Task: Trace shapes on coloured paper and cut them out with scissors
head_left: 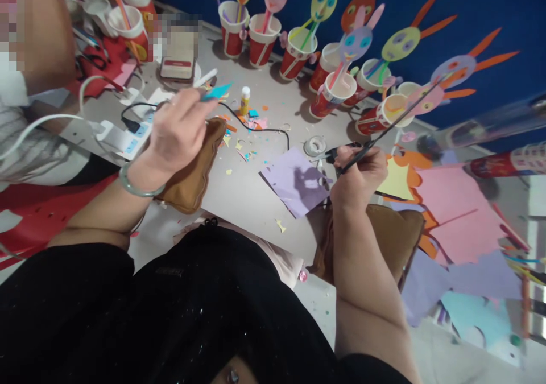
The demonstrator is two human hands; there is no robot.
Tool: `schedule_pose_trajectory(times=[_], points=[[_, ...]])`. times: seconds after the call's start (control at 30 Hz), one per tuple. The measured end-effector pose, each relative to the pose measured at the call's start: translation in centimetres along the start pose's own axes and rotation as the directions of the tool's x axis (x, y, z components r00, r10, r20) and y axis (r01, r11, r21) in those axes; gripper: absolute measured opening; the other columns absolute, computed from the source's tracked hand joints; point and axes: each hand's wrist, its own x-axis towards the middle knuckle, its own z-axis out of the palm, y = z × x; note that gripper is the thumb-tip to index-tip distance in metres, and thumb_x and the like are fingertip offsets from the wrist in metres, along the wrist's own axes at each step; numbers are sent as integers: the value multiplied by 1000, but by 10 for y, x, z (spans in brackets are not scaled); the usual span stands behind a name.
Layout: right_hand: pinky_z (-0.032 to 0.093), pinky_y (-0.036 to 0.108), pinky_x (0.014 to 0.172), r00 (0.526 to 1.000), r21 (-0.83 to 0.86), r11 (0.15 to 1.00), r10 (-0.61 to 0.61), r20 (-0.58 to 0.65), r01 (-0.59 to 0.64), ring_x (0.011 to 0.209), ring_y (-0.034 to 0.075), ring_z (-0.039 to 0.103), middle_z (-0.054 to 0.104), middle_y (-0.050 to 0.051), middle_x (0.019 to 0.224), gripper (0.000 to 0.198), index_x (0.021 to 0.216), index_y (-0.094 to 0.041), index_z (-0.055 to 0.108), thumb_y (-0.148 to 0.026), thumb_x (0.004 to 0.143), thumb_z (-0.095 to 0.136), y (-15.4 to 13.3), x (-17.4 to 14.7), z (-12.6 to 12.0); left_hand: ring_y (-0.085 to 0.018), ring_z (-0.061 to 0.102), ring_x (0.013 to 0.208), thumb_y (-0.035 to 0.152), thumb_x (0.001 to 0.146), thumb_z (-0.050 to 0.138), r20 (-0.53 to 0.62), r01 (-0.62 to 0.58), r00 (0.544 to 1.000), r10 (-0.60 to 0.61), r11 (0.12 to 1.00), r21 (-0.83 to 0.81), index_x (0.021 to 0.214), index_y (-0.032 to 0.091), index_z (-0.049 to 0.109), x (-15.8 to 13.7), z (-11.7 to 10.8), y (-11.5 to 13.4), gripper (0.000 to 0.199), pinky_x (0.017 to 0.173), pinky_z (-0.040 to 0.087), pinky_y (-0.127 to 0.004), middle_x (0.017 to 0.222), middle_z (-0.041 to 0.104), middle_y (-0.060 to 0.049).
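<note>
My left hand (179, 128), raised over the left side of the table, pinches a small pointed piece of blue paper (218, 91). My right hand (362, 173) is closed around a long thin dark stick (396, 116) that slants up to the right; whether it is a brush or a pen I cannot tell. Below and left of that hand lies a purple sheet of paper (294, 199), with a shadow across it. A roll of clear tape (315, 144) sits just beyond the sheet. A glue stick (244, 100) stands upright among paper scraps (245, 151).
Paper cups (298, 54) with rabbit-like faces line the blue wall. Brown cushions (194, 173) lie under my forearms. Coloured paper (460, 207) is heaped at right. A power strip (134, 139) with cables is at left, where another person's arm (46, 37) shows.
</note>
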Motion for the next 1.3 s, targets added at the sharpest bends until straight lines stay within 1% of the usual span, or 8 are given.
schedule_pose_trajectory(times=[0.17, 0.3, 0.47, 0.67, 0.8, 0.9, 1.17, 1.3], points=[[49, 36, 62, 999, -7, 1000, -20, 25, 20, 55, 15, 51, 56, -5, 62, 35, 70, -26, 51, -37, 71, 84, 2, -2, 2, -28, 54, 134, 31, 107, 38, 317, -459, 842, 436, 888, -1, 125, 14, 66, 3, 32, 5, 37, 113, 40, -46, 145, 63, -11], [52, 37, 64, 996, -68, 996, -58, 66, 62, 58, 16, 56, 57, -5, 68, 33, 74, -27, 50, -40, 78, 81, 8, -3, 0, -31, 62, 119, 26, 101, 43, 391, -525, 769, 506, 849, -65, 108, 14, 73, -4, 49, 5, 34, 107, 43, -50, 126, 72, -16], [51, 41, 63, 992, -172, 982, -63, 108, 81, 64, 22, 60, 56, -2, 70, 32, 76, -29, 48, -43, 81, 76, 15, -3, -3, -26, 66, 95, 15, 93, 41, 400, -516, 786, 471, 857, 7, 95, 17, 71, -3, 54, 8, 30, 106, 45, -47, 90, 74, -11], [53, 40, 62, 997, -66, 998, 2, 75, 3, 52, 17, 49, 55, -5, 62, 43, 71, -29, 46, -43, 72, 86, 7, -4, 1, -26, 63, 89, 2, 92, 33, 335, -444, 844, 418, 896, 1, 108, 10, 68, -3, 46, 16, 39, 116, 39, -53, 67, 64, -6], [54, 38, 63, 995, -20, 999, 28, 95, -26, 53, 16, 51, 55, -6, 62, 44, 71, -28, 48, -44, 70, 89, 5, -4, 1, -37, 55, 125, 7, 85, 48, 327, -352, 881, 342, 936, -31, 109, 11, 68, -9, 34, 23, 32, 111, 41, -60, 112, 69, -20], [54, 37, 61, 995, -12, 1000, 27, 99, -26, 55, 16, 53, 55, -5, 61, 44, 71, -27, 49, -45, 70, 90, 6, -3, 1, -42, 60, 119, 13, 86, 50, 384, -188, 912, 146, 979, 73, 119, 10, 65, -11, 26, 26, 36, 92, 52, -56, 139, 54, -28], [44, 35, 54, 992, -33, 999, 27, 122, -23, 52, 15, 47, 57, -5, 61, 46, 68, -27, 47, -46, 70, 89, 8, -3, 2, -30, 71, 84, 23, 94, 45, 461, 113, 873, -159, 985, 128, 127, 12, 57, -7, 27, 24, 37, 69, 49, -38, 94, 72, -15], [42, 34, 54, 991, -61, 998, 37, 129, -30, 53, 15, 46, 55, -4, 60, 46, 67, -26, 47, -45, 70, 89, 7, -3, 2, -23, 66, 74, 21, 81, 59, 421, 253, 886, -193, 963, -91, 116, 18, 59, -3, 23, 3, 35, 69, 45, -34, 76, 67, -4]])
